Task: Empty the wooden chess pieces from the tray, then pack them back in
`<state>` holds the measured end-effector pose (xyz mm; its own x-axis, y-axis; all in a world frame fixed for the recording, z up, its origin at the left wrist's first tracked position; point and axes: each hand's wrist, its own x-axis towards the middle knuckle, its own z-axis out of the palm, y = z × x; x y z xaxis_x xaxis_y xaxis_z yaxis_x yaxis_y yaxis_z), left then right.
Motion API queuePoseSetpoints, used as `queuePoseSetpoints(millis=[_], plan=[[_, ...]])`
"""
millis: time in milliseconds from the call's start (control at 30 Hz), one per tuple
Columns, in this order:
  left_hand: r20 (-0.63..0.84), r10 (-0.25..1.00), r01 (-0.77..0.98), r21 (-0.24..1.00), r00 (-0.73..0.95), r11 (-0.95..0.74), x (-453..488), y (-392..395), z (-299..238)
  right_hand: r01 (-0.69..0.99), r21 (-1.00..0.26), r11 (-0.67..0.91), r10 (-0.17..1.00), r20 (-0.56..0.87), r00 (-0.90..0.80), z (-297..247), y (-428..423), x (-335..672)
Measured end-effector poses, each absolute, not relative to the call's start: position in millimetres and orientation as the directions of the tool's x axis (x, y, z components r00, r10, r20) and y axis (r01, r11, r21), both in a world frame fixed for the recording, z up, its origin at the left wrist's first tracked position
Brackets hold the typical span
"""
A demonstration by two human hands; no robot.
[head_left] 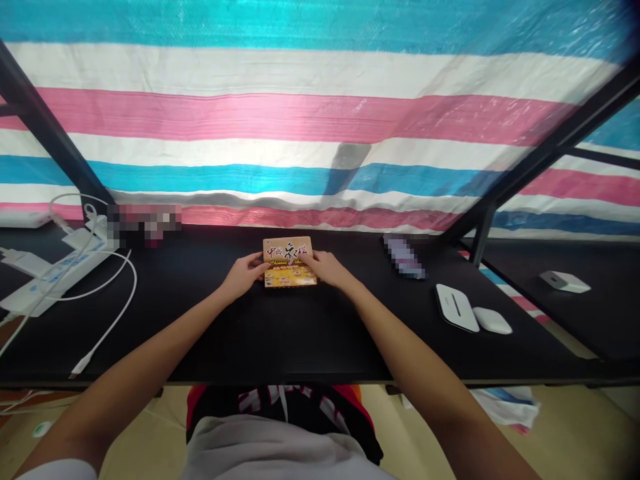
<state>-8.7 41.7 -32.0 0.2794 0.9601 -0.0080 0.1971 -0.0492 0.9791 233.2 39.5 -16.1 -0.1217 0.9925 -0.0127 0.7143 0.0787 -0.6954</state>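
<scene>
small printed box [290, 262] at the middle of the desk [300, 340], toward its far side, held at both short ends. the left hand [243, 275] and right hand [327, 268] each had fingers [261, 267] curled partly closed onto one edge. whether the box rested flat or was slightly raised could not be told. step judged: two-handed hold established; further handling called for even grip at both ends.

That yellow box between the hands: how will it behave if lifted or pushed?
The yellow box looks flat and straight-edged, so it likely stays stiff and will not roll. It appears to lie flat on the black table, so tipping seems unlikely. Left hand and right hand pinch its ends; probably light.
</scene>
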Motion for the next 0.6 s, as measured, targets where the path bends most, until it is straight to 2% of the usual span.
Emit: queuePoseSetpoints(millis=[133, 233, 333, 433, 600], plan=[[-0.025, 0.957, 0.301, 0.951, 0.290, -0.066, -11, 44, -30, 0.870, -0.466, 0.163, 0.973, -0.069, -0.220, -9, 37, 238], [-0.033, 0.955, 0.323, 0.944, 0.295, -0.067, -12, 44, -29, 0.899, -0.401, 0.179, 0.971, -0.077, -0.228, -6, 35, 238], [-0.039, 0.963, 0.316, 0.948, 0.266, -0.049, -12, 43, -26, 0.884, -0.436, 0.172, 0.969, -0.088, -0.232, -5, 35, 238], [-0.020, 0.973, 0.297, 0.954, 0.230, -0.050, -11, 40, -21, 0.840, -0.533, 0.106, 0.969, -0.135, -0.208, -4, 35, 239], [0.070, 0.977, 0.140, 0.985, 0.202, -0.099, -11, 39, -17, 0.743, -0.669, 0.016, 0.981, -0.134, -0.141, -4, 34, 239]])
